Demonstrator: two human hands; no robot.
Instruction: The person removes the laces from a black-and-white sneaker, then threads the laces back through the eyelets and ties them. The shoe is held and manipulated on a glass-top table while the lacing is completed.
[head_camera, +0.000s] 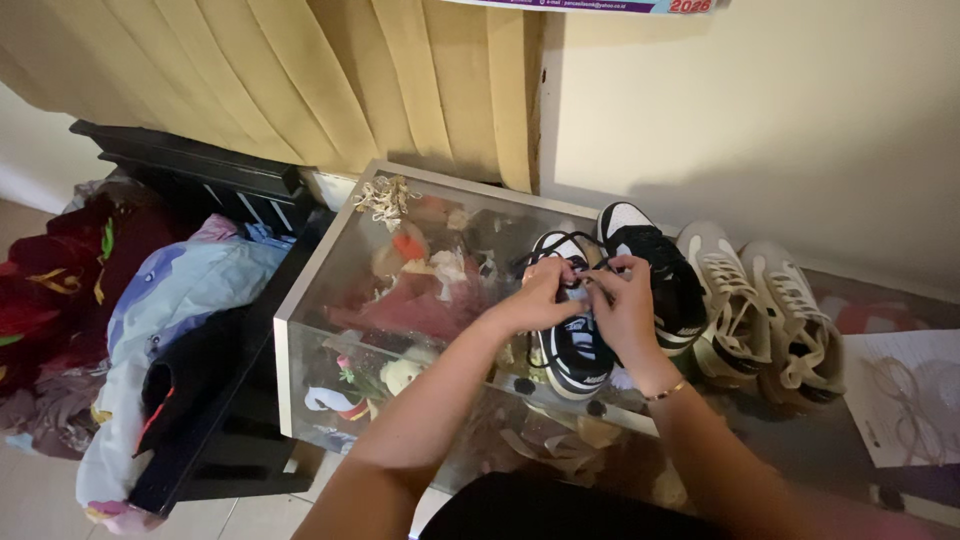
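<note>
Glass case top (330, 262): both hands (585, 290) pinch black-white sneaker (575, 350) laces; beige pair (760, 315) beside.

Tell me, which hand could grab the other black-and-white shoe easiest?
Probably the right hand: it sits beside the second black-and-white shoe. The left hand is on the far side, over the laced shoe.

A cream wall (760, 130) rises behind a glass-topped display case (340, 270) filled with trinkets, in a dimly lit room. Yellow pleated curtains (300, 70) hang at the upper left, above a black piece of furniture (190, 170). A heap of clothes (150, 300) in red, blue and black lies to the left, over a pale tiled floor (40, 500). A sheet of paper (900, 390) rests at the far right.
</note>
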